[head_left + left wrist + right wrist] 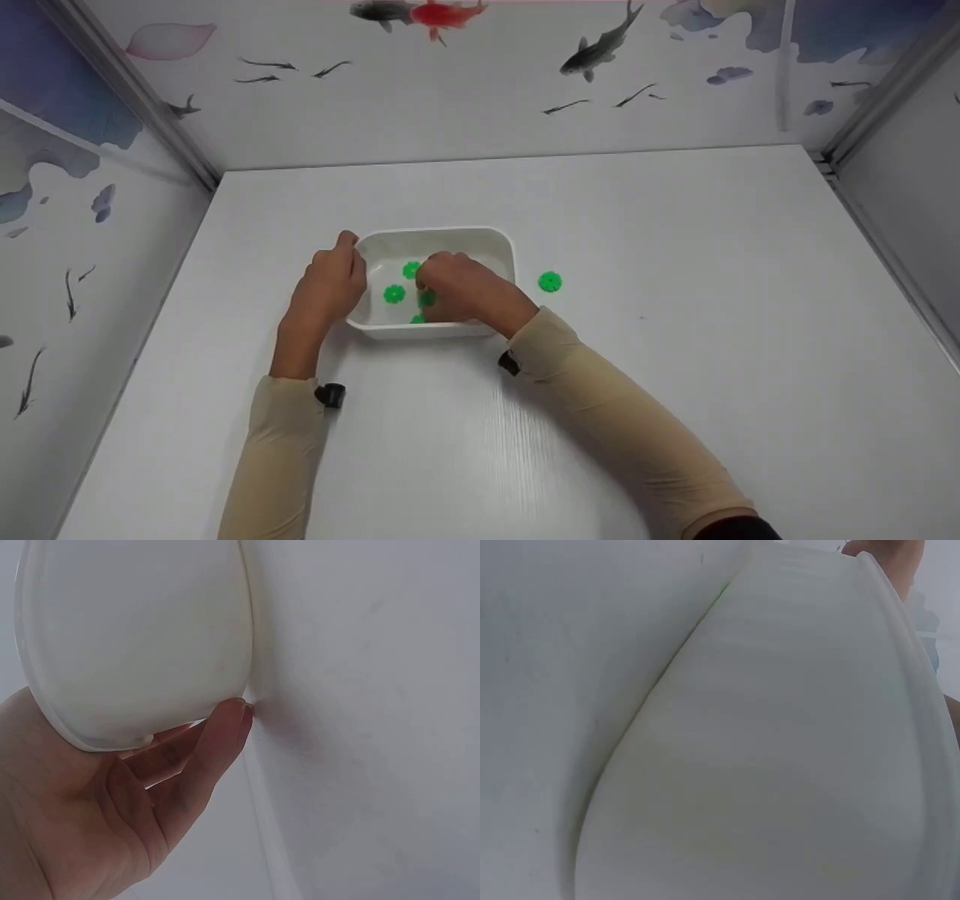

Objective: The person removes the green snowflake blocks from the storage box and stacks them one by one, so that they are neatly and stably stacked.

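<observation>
A white plastic basin point(442, 331) with rounded corners stands on the table, holding several green snowflake-shaped plastic pieces point(394, 294). My left hand point(330, 277) grips the basin's left end; in the left wrist view its fingers point(217, 739) curl under the rim and touch the outer wall. Inside the basin is my right hand point(469, 292), fingers bent downward among the pieces. One green piece point(427, 298) shows in shadow right by its fingers; whether they pinch it is hidden. The basin's outer wall point(765, 727) fills most of the right wrist view.
One more green snowflake-shaped piece point(550, 281) lies on the white table point(712, 300), just right of the basin. Panels printed with fish point(600, 52) enclose the table at the back and left, and a plain panel point(907, 150) stands at the right.
</observation>
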The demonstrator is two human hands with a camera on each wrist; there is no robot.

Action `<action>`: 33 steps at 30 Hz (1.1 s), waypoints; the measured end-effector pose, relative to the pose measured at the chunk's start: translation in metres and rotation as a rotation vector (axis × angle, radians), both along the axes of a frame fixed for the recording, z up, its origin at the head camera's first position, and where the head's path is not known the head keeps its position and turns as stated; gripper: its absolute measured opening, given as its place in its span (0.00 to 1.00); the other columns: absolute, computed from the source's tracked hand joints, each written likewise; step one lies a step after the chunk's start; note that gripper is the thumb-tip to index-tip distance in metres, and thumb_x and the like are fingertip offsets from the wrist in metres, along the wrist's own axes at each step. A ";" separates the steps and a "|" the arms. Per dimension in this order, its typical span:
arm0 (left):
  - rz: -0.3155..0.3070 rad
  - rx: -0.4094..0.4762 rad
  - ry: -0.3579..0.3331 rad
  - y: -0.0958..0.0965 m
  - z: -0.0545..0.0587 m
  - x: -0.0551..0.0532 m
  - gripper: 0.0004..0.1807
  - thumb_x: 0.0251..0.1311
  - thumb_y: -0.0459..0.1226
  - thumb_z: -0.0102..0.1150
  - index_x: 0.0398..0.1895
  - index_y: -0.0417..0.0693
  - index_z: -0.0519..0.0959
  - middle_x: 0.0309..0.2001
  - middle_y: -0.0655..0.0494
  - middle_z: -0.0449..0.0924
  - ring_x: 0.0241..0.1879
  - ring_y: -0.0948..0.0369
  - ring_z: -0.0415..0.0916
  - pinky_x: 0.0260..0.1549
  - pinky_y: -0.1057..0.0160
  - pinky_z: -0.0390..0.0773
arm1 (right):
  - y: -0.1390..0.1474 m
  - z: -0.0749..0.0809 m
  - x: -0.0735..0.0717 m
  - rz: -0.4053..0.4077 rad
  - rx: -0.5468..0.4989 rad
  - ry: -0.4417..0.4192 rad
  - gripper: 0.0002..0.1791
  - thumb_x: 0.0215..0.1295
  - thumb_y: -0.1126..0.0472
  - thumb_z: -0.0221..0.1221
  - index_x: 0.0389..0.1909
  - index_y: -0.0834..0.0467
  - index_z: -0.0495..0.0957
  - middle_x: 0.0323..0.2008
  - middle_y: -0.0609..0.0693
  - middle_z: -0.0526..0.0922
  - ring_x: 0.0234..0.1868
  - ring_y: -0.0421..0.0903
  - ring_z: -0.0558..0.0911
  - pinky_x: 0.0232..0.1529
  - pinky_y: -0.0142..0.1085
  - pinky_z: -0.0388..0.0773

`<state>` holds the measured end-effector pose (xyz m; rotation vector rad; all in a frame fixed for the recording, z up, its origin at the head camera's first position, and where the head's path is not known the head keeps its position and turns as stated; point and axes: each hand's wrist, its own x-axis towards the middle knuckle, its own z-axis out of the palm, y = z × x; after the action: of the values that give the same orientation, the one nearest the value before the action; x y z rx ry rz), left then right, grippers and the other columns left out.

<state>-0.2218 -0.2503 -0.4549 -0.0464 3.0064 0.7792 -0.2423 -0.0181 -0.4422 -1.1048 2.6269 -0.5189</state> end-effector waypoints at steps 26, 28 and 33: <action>-0.005 -0.012 0.024 0.001 0.002 0.002 0.25 0.86 0.42 0.35 0.75 0.39 0.68 0.61 0.32 0.85 0.46 0.46 0.89 0.42 0.45 0.89 | 0.017 -0.006 -0.005 0.028 -0.089 0.055 0.15 0.66 0.58 0.70 0.52 0.58 0.91 0.46 0.51 0.93 0.47 0.46 0.84 0.55 0.42 0.85; -0.008 -0.009 0.024 0.001 0.002 0.002 0.25 0.86 0.42 0.35 0.75 0.38 0.67 0.62 0.32 0.84 0.47 0.45 0.89 0.43 0.45 0.89 | 0.019 -0.006 -0.004 0.026 -0.086 0.066 0.16 0.66 0.57 0.69 0.52 0.58 0.91 0.46 0.51 0.93 0.45 0.45 0.84 0.55 0.41 0.85; -0.012 -0.003 0.020 0.000 0.002 0.002 0.25 0.86 0.42 0.34 0.75 0.38 0.67 0.62 0.32 0.84 0.47 0.46 0.90 0.43 0.45 0.89 | 0.024 -0.002 -0.003 0.008 -0.103 0.061 0.18 0.66 0.58 0.68 0.56 0.57 0.89 0.47 0.51 0.91 0.46 0.45 0.83 0.53 0.41 0.85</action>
<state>-0.2194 -0.2498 -0.4525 -0.0203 3.0237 0.7780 -0.2458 0.0056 -0.4443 -1.1791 2.6737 -0.6347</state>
